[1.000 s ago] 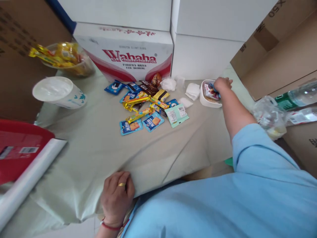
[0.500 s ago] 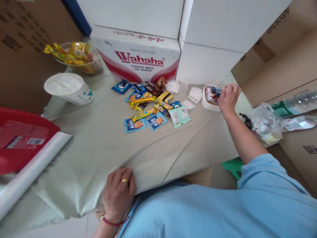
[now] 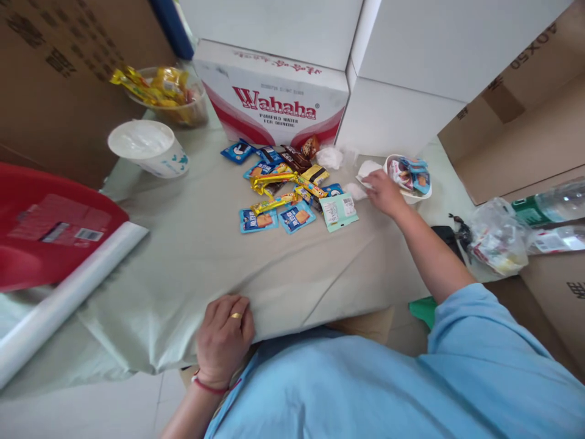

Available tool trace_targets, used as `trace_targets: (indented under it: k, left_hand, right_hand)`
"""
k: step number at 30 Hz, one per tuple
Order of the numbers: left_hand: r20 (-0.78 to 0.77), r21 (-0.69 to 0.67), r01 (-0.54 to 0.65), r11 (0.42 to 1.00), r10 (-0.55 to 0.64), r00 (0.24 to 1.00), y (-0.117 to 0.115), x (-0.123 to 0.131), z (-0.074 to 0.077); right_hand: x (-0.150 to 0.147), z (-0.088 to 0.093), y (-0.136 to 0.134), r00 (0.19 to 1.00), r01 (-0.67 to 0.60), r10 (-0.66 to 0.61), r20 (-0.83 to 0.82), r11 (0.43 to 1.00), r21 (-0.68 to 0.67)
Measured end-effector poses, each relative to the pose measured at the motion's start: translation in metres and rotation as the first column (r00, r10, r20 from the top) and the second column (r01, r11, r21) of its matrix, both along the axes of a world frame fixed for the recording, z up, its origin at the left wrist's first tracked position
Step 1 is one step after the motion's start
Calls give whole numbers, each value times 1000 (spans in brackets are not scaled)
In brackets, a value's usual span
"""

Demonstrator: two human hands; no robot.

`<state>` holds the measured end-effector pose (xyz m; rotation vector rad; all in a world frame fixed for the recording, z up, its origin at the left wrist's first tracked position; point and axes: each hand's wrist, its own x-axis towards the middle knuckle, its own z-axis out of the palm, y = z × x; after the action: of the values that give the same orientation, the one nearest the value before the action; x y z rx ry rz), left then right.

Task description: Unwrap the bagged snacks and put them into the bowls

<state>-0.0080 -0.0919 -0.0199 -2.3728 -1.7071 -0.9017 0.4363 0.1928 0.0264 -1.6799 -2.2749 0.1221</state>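
Observation:
My right hand (image 3: 384, 192) reaches over the table with fingers slightly apart, its fingertips at a white folded packet (image 3: 368, 167); no firm grip shows. Just beyond it is a small white tub (image 3: 418, 194) holding several wrapped snacks (image 3: 414, 172). Left of the hand lies another white packet (image 3: 355, 191), beside a pale green sachet (image 3: 339, 212). A loose pile spreads further left: blue cracker packets (image 3: 296, 216), yellow snack sticks (image 3: 275, 203) and brown packets (image 3: 295, 158). My left hand (image 3: 225, 332) rests on the near table edge with curled fingers, apparently holding nothing.
Behind the snacks stands a Wahaha water carton (image 3: 274, 113) and white boxes (image 3: 402, 116). On the left are a paper cup (image 3: 169, 160), a clear bowl of yellow packets (image 3: 196, 110) and a red bag (image 3: 50, 225). Plastic bottles (image 3: 567, 200) and a plastic bag (image 3: 498, 235) lie right.
My right hand has left the white tub and moved left to the white packet. The blue snack packet it was touching now lies in the tub. My left hand stays put; the view has shifted slightly.

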Motion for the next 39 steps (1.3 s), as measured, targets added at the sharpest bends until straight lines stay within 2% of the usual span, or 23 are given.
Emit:
trace_targets:
  k: [2,4,6,7,8,10,12,13,14,15,17,19,20,22,24,26,27,29,31,33,34,37,39]
  left_hand:
    - [11,-15,-7,1000,7,1000,0,0,0]
    - [23,-40,-11,999,12,1000,-1,1,0]
    - [49,-68,-20,998,24,999,-1,2,-1]
    - [72,-75,-25,997,31,997,-2,2,-1]
    - [102,-77,-30,997,38,994,-2,2,-2]
    - [185,-76,-41,996,54,981,-4,1,-2]
    - [302,-92,-55,994,80,950,-5,1,1]
    - [368,-126,-67,990,109,924,-5,2,4]
    - [432,-184,-76,980,150,889,-5,5,9]
    - [493,-259,-72,963,196,847,-4,10,15]
    - [604,-439,11,898,287,743,0,26,28]
    - [729,-559,229,797,340,593,10,49,40]
    - [788,-574,357,737,379,485,16,62,45]
    - [827,-560,511,652,468,310,29,86,51]
    - [839,-532,552,642,487,242,41,101,51]
    - [850,-521,515,681,473,233,49,106,47]
    - [851,-520,489,701,474,225,51,105,44]
    - [848,-521,459,720,500,178,52,99,37]
    - [841,-517,461,722,529,113,50,91,30]
    - [838,-510,470,720,540,83,47,85,26]
    - [840,-505,473,722,537,77,45,82,26]
    - [875,-456,499,737,473,103,39,74,32]
    - [912,-404,577,710,364,191,35,67,39]
  right_hand:
    - [-20,-12,-1,1000,-17,15,-18,990,-137]
    - [-31,-22,-5,990,99,-112,-83,984,-146]
    - [-34,-26,-16,922,248,-271,-276,962,-115]
    - [-33,-26,-24,846,321,-340,-411,940,-116]
    - [-32,-25,-34,736,386,-392,-553,913,-134]
    - [-31,-19,-62,443,446,-424,-790,869,-216]
    - [-36,-13,-99,167,376,-394,-904,873,-311]
    - [-42,-11,-119,73,309,-390,-918,884,-351]
    - [-50,-10,-139,19,240,-402,-915,890,-387]
    - [-59,-9,-159,2,184,-425,-905,890,-418]
    - [-83,-9,-193,50,112,-468,-883,881,-460]
    - [-107,-8,-217,176,71,-468,-866,884,-463]
    - [-118,-6,-224,261,45,-440,-859,895,-445]
    - [-136,-1,-233,440,-37,-326,-837,925,-379]
    - [-147,5,-234,561,-128,-190,-806,942,-311]
    - [-152,8,-232,582,-146,-147,-800,949,-280]
    - [-153,8,-230,558,-125,-177,-810,948,-294]
    - [-152,4,-228,435,-81,-293,-851,929,-362]
    - [-150,-3,-226,229,-93,-421,-878,888,-450]
    - [-147,-9,-226,25,-147,-515,-857,846,-513]
    - [-146,-11,-226,-50,-174,-545,-837,830,-530]
    - [-142,-15,-225,-163,-219,-587,-793,805,-551]
    - [-140,-14,-224,-187,-215,-586,-789,808,-549]
